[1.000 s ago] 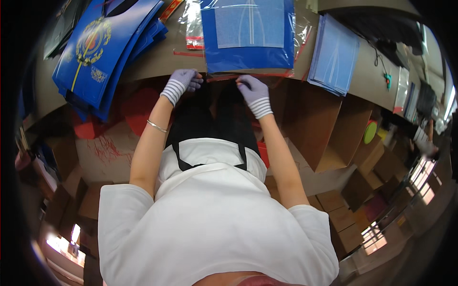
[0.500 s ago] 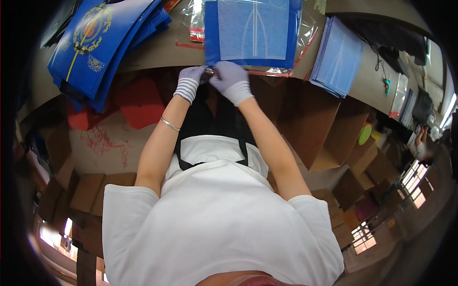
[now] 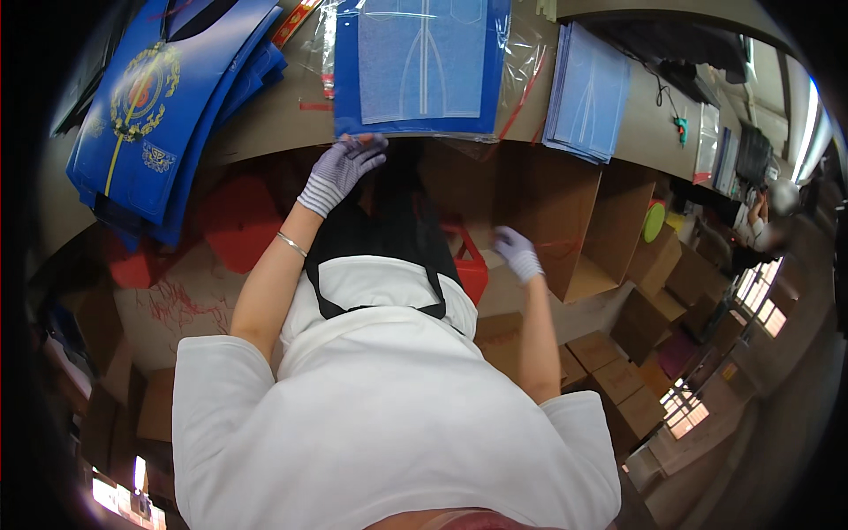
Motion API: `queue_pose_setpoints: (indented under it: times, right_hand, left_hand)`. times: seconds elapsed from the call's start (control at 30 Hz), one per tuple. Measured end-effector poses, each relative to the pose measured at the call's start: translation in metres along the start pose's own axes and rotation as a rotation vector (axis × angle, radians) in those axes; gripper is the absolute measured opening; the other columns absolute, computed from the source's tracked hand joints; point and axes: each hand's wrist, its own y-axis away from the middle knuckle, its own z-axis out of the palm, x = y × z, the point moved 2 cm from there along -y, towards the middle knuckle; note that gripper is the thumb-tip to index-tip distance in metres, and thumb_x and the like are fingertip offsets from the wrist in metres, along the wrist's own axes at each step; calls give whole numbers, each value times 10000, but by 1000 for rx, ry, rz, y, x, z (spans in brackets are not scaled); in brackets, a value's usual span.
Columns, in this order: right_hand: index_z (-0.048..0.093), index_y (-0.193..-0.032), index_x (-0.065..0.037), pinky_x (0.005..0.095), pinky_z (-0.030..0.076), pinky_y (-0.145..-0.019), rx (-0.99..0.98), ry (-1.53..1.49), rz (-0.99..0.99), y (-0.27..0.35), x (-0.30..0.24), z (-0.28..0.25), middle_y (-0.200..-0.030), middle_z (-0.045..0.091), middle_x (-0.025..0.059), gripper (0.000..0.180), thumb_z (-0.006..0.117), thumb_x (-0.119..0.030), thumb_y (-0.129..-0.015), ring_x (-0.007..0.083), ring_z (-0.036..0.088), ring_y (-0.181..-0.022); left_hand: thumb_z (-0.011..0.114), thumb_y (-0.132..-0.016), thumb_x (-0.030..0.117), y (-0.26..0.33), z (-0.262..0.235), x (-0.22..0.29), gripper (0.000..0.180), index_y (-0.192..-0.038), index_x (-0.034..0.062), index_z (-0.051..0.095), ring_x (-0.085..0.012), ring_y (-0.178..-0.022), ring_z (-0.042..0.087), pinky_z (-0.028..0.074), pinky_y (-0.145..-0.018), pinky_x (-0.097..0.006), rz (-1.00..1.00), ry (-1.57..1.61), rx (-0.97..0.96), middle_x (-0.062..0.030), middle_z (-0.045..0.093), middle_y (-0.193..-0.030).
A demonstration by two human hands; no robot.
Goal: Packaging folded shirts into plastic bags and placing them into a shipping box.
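A blue sheet or bag with a pale blue panel (image 3: 422, 66) lies in a clear plastic sleeve (image 3: 519, 62) at the table's front edge. My left hand (image 3: 340, 172), in a white and grey striped glove, is at the sleeve's near left corner, its fingers stretched out. Away from the table, my right hand (image 3: 519, 253), gloved alike, hangs low over the floor. Its fingers look parted, though slightly blurred, and I see nothing held in them. A thin red strip (image 3: 558, 243) shows beside it.
Blue bags with gold print (image 3: 132, 106) overhang the table at left. Pale blue folded pieces (image 3: 587, 93) are stacked to the right. Below stand an open cardboard box (image 3: 552, 203), a red stool (image 3: 470, 265) and more cartons (image 3: 614, 371). Red scraps (image 3: 177, 305) litter the floor.
Both hands were together at the sleeve's near edge. My right hand has swung down and right, away from it. My left hand's fingers have straightened, and the view has shifted.
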Motion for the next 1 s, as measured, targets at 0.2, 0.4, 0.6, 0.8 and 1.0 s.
queue_pose_setpoints:
  times: [0.2,0.4,0.6,0.8,1.0]
  right_hand:
    - [556,-971,23,251,485,-603,-230,-459,-437,-84,-228,55,-824,626,106,217,422,-25,-808,181,623,-768]
    - [528,-942,24,267,470,-445,112,-588,-154,-170,-225,-55,-831,640,178,198,386,0,-807,239,633,-606]
    - [610,-874,34,365,463,-766,645,-19,-467,-174,-302,-83,-870,620,215,534,644,-458,-669,334,603,-811]
    - [562,-1022,-29,333,459,-671,660,-179,-779,7,-312,-141,-816,599,204,276,569,-192,-799,291,591,-742]
    - [552,-1078,41,256,444,-755,932,-261,-305,124,-155,-310,-958,630,93,301,565,-107,-816,135,567,-820]
  left_hand:
    - [304,-849,564,-21,46,29,751,-1298,-36,245,-368,-1272,239,214,-1054,-477,174,251,23,-230,259,-1356]
    - [328,-827,590,-23,26,76,796,-1325,-18,201,-379,-1275,223,184,-1054,-501,385,-23,40,-240,208,-1378]
    - [265,-861,557,-31,35,69,729,-1318,-9,221,-387,-1260,250,222,-1037,-502,344,-72,36,-237,238,-1368]
    - [227,-881,545,-33,21,70,692,-1304,-1,259,-382,-1241,300,279,-1016,-487,368,-129,149,-229,297,-1343]
    - [227,-927,350,-16,16,82,498,-1258,-16,296,-349,-1198,358,281,-1021,-459,358,-72,207,-212,368,-1291]
